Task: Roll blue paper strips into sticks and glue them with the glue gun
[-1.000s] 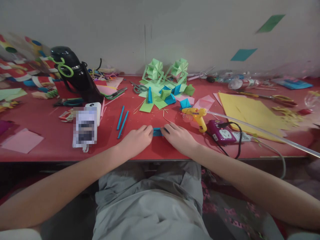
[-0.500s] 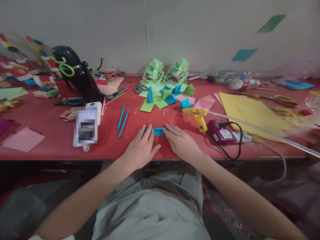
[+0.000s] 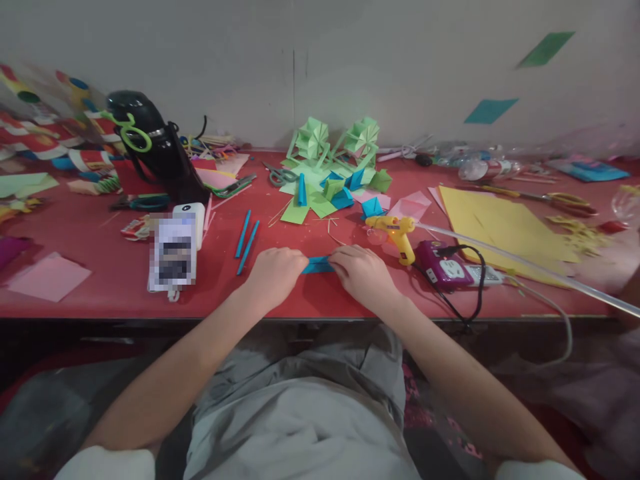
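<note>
A folded blue paper strip (image 3: 318, 265) lies on the red table in front of me, its two ends covered by my hands. My left hand (image 3: 280, 275) is closed on the strip's left end, fingers curled inward. At the right end, my right hand (image 3: 364, 272) pinches the paper between thumb and fingers. Two thin blue paper sticks (image 3: 245, 241) rest left of my left hand. A yellow glue gun (image 3: 395, 233) lies beyond my right hand, near a small blue folded paper piece (image 3: 372, 207).
Green folded paper flowers (image 3: 313, 139) stand at the back. A black bottle (image 3: 155, 147) and a phone (image 3: 175, 250) are on the left. On the right lie a purple power adapter (image 3: 443, 265), yellow paper (image 3: 500, 227) and scissors (image 3: 565, 200). A clear rod (image 3: 525, 257) crosses there.
My fingers, stretched flat over the blue strip before, have curled in and closed on its ends. The other things on the table have stayed in place.
</note>
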Tool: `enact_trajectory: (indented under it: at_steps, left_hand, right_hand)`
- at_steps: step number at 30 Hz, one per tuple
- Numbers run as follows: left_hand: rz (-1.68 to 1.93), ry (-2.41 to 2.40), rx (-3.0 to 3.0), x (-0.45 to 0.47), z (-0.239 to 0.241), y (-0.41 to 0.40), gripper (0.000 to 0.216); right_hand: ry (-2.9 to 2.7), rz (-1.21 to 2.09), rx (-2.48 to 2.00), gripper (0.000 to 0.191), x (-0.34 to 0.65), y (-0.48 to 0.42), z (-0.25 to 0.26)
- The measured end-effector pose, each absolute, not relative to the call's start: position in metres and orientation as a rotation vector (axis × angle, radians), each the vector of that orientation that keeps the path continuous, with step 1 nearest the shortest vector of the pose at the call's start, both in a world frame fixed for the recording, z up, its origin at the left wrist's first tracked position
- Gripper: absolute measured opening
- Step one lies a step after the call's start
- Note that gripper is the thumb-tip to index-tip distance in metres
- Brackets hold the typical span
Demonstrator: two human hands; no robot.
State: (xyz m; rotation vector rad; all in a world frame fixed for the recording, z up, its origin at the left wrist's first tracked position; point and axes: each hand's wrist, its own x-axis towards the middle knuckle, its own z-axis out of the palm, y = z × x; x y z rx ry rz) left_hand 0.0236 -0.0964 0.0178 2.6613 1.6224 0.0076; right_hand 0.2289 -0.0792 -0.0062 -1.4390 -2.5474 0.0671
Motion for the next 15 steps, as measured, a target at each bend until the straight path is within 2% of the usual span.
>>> enact_trajectory:
  at_steps: [6,11,15]
  left_hand:
    - [0.024,1.59,2.72,0.022,0.021,-0.085,0.022]
    - [-0.016,1.483,2.816,0.022,0.021,-0.082,0.026]
    - [-0.066,1.429,2.904,0.023,0.021,-0.083,0.028]
  right_hand:
    - [-2.646,0.112,-1.522,0.016,0.225,-0.068,0.011]
    - [-2.789,0.082,-1.518,0.027,0.222,-0.06,0.025]
    - [-2.919,-0.017,-1.468,0.026,0.217,-0.058,0.031]
